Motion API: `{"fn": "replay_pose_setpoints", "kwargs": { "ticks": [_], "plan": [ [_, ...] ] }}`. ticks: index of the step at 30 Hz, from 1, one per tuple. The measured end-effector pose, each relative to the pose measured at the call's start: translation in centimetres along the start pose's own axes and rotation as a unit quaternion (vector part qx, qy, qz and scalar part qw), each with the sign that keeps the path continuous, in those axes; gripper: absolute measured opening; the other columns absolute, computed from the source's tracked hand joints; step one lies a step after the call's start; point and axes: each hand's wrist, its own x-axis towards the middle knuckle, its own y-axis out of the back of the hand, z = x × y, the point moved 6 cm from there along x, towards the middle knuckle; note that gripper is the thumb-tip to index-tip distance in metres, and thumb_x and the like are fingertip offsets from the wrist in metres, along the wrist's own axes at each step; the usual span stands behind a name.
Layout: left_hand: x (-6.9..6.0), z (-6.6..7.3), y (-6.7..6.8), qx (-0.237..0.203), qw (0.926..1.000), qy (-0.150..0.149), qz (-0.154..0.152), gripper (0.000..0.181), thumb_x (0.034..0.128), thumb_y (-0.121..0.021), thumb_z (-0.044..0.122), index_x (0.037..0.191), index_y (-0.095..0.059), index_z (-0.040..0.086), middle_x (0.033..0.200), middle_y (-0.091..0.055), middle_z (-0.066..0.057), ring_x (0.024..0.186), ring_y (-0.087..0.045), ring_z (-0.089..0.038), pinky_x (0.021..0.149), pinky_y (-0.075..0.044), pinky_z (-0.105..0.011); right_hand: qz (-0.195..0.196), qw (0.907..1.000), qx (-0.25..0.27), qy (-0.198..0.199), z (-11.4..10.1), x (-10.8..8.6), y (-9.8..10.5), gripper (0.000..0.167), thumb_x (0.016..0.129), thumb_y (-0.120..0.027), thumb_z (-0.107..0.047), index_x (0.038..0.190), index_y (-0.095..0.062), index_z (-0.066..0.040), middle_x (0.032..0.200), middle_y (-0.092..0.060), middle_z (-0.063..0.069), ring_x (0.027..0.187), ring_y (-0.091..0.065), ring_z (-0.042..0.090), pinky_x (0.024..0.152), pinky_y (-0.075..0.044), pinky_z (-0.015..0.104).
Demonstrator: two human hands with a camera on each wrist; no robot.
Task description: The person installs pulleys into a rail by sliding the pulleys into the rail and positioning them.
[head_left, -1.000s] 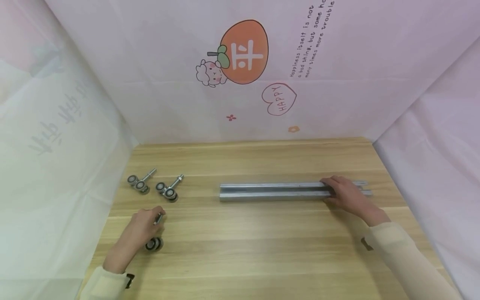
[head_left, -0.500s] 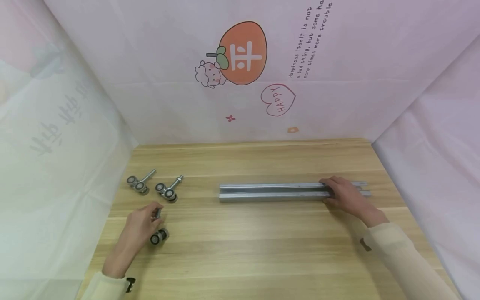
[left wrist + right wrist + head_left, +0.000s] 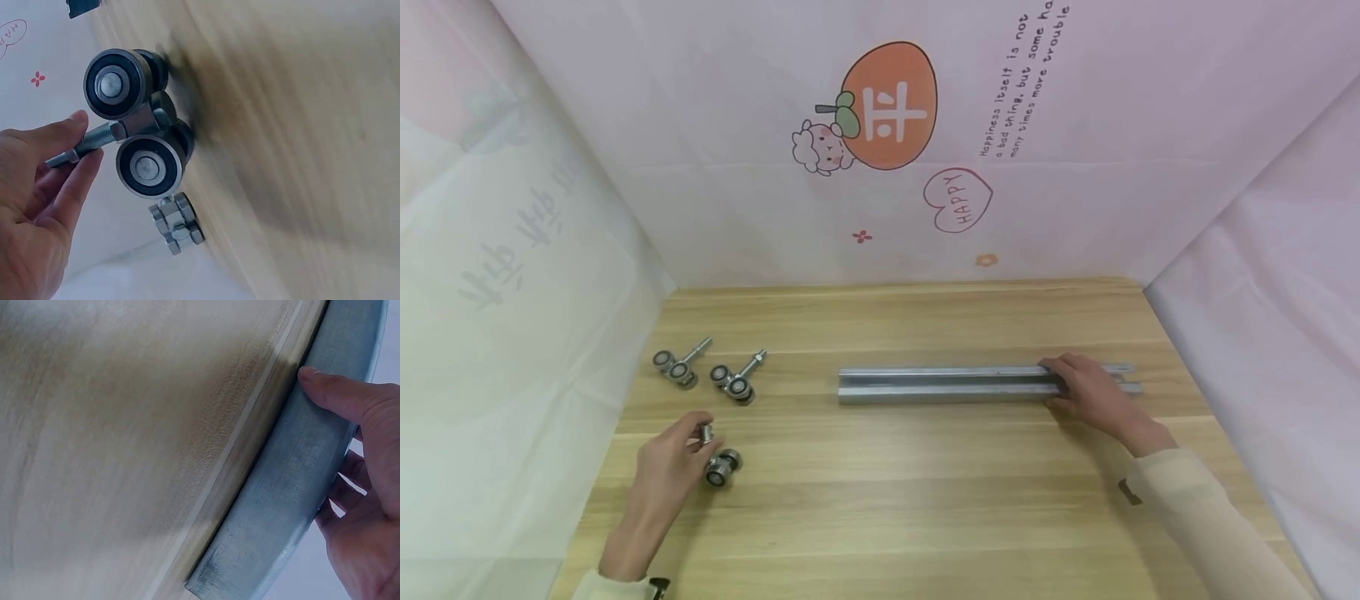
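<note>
My left hand (image 3: pixel 664 468) pinches the threaded bolt of a steel roller trolley (image 3: pixel 722 468) at the left of the table. In the left wrist view, thumb and fingers close on the bolt, while the trolley's black-ringed wheels (image 3: pixel 148 166) point away from the palm. Whether those wheels touch the tabletop I cannot tell. Over on the right, my right hand (image 3: pixel 1093 396) grips a grey metal channel rail (image 3: pixel 940 385) near its right end, slot facing up. The right wrist view has the thumb on the rail's near side wall (image 3: pixel 275 487); the fingertips are hidden behind the rail.
Two more roller trolleys, a left one (image 3: pixel 681 367) and a right one (image 3: pixel 739 380), lie beyond my left hand with bolts angled up and right. The wooden table (image 3: pixel 880 492) meets a printed cloth wall (image 3: pixel 737 225) behind, and cloth hangs at both sides.
The held trolley has turned, its wheels shifting right and away from me. My left hand has drawn slightly left and nearer. The right hand and rail have stayed put.
</note>
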Motion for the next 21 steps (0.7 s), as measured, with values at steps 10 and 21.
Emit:
{"fn": "replay_pose_setpoints", "kwargs": {
  "ticks": [10,21],
  "plan": [
    [-0.9,0.2,0.5,0.008,0.9999,-0.007,0.009,0.041,0.0695,-0.092,-0.011,0.104,-0.07,-0.006,0.092,-0.076,-0.024,0.071,-0.077,-0.036,0.058,-0.063,-0.035,0.036,0.9989,0.003,0.031,0.3,-0.2,-0.2,0.068,0.072,-0.094,-0.002,0.131,-0.062,0.008,0.109,-0.069,0.022,0.097,-0.067,0.041,0.087,-0.056,0.061],
    [-2.2,0.6,0.6,0.052,0.9975,-0.048,0.005,0.038,0.0631,-0.097,-0.004,0.095,-0.075,-0.002,0.088,-0.078,-0.017,0.07,-0.075,-0.027,0.059,-0.063,-0.036,0.055,0.9969,0.028,0.048,0.5,-0.3,-0.3,0.069,0.072,-0.094,-0.006,0.132,-0.062,0.007,0.11,-0.069,0.02,0.099,-0.066,0.041,0.088,-0.055,0.061]
  ]
}}
